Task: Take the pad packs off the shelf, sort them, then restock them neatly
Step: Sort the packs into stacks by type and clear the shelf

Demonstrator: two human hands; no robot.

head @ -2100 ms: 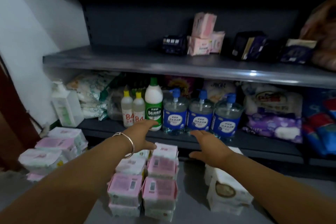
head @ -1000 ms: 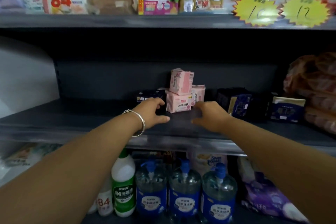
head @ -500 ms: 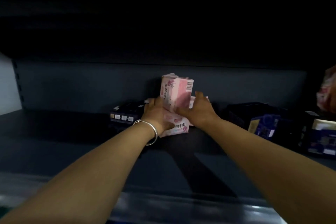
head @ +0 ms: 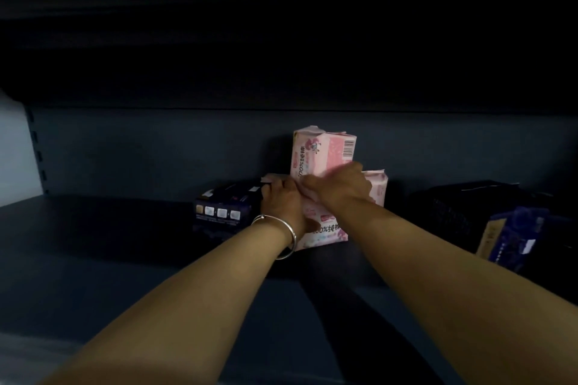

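Three pink pad packs sit at the back of a dark shelf [head: 125, 244]. One upright pack [head: 322, 148] stands on a flat pack [head: 328, 230], with another pink pack [head: 377, 189] behind on the right. My left hand [head: 283, 205], a silver bangle on its wrist, grips the left end of the flat pack. My right hand [head: 339, 186] curls over the base of the upright pack where it meets the flat one. The fingertips of both hands are hidden behind the packs.
A dark blue box [head: 223, 209] lies just left of the pink packs, touching my left hand. More dark blue packs [head: 513, 234] stand at the right. The shelf's back panel [head: 156, 150] is close behind. The shelf's left half is bare.
My view has risen from the floor stacks to this shelf and moved in closer. Both hands reached in from the shelf's front and now grip the pink packs.
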